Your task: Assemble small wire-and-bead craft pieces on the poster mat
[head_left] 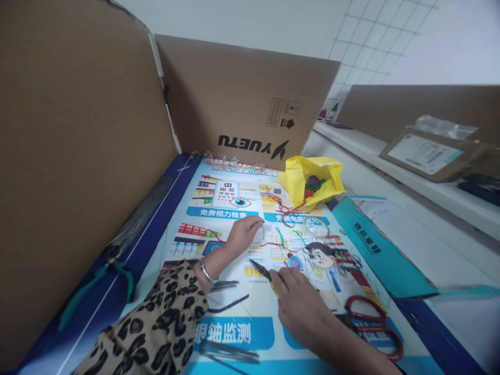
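Observation:
My left hand (pixel 244 233) is raised over the middle of the printed sheet, thumb and fingers pinched together. A thin dark strand seems to hang at its fingertips, too fine to make out. My right hand (pixel 297 302) is wrapped round a pair of pliers (pixel 262 271) with dark pointed jaws and a yellow handle. The jaws point up and left, a little below my left hand and apart from it. Red thread (pixel 273 244) and green thread (pixel 280 237) lie just right of my left hand. Near my right forearm rest red-handled scissors (pixel 378 328).
A yellow bag (pixel 312 179) with coloured thread balls stands at the back right. Teal-handled pliers (pixel 103 281) lie at left beside thin wires (pixel 142 213). More dark wire pieces (pixel 230 353) lie in front. Cardboard walls (pixel 250 94) enclose the left and back. A teal box flap (pixel 383 250) is at right.

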Demonstrator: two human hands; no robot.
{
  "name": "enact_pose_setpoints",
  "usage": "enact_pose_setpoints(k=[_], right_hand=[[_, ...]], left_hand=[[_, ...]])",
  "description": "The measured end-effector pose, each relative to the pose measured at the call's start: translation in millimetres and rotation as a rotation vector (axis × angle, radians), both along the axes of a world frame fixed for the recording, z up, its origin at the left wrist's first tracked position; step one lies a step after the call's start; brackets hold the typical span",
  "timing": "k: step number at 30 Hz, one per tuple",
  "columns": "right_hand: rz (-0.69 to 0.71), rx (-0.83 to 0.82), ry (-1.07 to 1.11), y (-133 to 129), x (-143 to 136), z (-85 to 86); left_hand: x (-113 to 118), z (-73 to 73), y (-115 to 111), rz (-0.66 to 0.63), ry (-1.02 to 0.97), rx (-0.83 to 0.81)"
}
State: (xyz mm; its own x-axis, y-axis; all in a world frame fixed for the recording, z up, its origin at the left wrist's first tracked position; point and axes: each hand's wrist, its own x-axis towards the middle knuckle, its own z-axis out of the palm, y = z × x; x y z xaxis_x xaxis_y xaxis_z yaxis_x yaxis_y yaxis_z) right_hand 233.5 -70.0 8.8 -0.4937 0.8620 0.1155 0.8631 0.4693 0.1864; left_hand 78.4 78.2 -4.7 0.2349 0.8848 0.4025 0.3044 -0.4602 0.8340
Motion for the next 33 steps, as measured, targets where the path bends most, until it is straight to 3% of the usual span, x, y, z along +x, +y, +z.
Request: enact_pose_setpoints(k=[9, 14, 20, 26, 33], right_hand=[[0.028, -0.036, -0.107, 4, -13, 15.2], [0.026, -0.014, -0.102, 9, -17, 9.1], [-0.021, 0.005, 0.139, 28, -10, -5.6], [-0.098, 0.021, 0.5, 46, 10, 4.0], [-0.071, 0.198, 0.548, 57, 25, 10.6]], left_hand=[[2, -1.4, 0, -0.034, -0.185, -0.095], [2, -1.0, 0, -0.019, -0.237, -0.097], [0, -1.2, 0, 0.002, -0.308, -0.143], [0, 5.5, -7, -0.055, -0.312, -0.092], [4, 15.3, -21, -0.197, -0.225, -0.085]])
